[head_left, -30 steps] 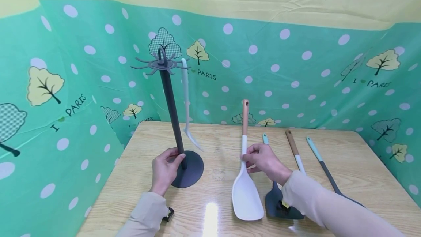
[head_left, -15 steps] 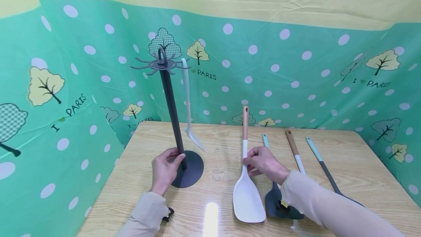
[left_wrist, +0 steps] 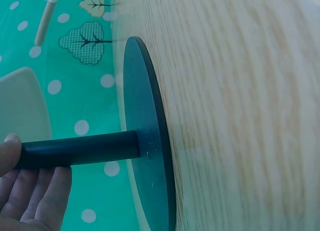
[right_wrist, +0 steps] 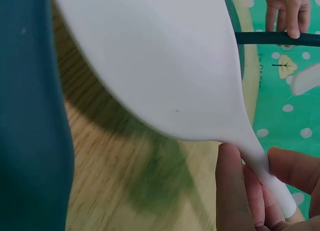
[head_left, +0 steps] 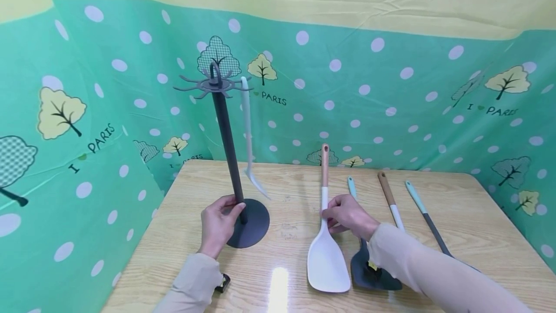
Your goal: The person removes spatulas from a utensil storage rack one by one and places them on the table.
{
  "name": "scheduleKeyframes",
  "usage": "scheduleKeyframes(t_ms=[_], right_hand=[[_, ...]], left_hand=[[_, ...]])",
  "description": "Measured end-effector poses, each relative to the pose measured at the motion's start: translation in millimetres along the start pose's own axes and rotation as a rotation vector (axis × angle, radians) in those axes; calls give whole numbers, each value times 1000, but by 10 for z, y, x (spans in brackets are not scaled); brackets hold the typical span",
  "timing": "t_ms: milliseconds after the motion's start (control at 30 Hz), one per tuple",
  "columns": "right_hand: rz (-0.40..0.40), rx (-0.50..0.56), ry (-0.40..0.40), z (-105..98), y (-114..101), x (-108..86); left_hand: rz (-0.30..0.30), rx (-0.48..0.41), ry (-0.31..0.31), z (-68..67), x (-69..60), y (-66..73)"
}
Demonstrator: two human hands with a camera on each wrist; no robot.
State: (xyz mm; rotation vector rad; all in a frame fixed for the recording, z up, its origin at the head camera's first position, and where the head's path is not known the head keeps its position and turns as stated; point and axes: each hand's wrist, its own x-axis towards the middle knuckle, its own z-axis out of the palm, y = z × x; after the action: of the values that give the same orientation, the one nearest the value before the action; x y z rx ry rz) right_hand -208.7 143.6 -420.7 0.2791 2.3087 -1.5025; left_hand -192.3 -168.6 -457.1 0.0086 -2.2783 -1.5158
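My left hand [head_left: 218,224] grips the lower pole of a black utensil stand [head_left: 228,141], just above its round base [left_wrist: 150,156]. The stand is upright, with curved hooks around its top. On a right-hand hook hangs a white utensil [head_left: 247,129] with an angled head. To the right, my right hand [head_left: 349,215] pinches the white neck of a spatula [head_left: 327,262] with a pinkish-tan handle. Its broad white blade points toward me, and in the right wrist view fingers [right_wrist: 232,186] and thumb close around the neck. Whether the blade touches the table cannot be told.
A dark turner [head_left: 369,274] with a teal handle lies partly under my right forearm. Beside it are a brown-handled white utensil [head_left: 385,190] and a teal-handled dark utensil [head_left: 430,223], both partly hidden by the sleeve. A small black object [head_left: 223,283] sits beside my left sleeve.
The spatula and my right hand have come slightly lower in the head view. The hanging utensil's lower end has swung slightly right. My left hand stays on the pole.
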Motion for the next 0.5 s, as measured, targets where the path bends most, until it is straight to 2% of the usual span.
scheduleKeyframes(t_ms=[500], right_hand=[[11, -103, 4, 94, 87, 78]], left_hand=[[-1, 19, 3, -3, 2, 2]])
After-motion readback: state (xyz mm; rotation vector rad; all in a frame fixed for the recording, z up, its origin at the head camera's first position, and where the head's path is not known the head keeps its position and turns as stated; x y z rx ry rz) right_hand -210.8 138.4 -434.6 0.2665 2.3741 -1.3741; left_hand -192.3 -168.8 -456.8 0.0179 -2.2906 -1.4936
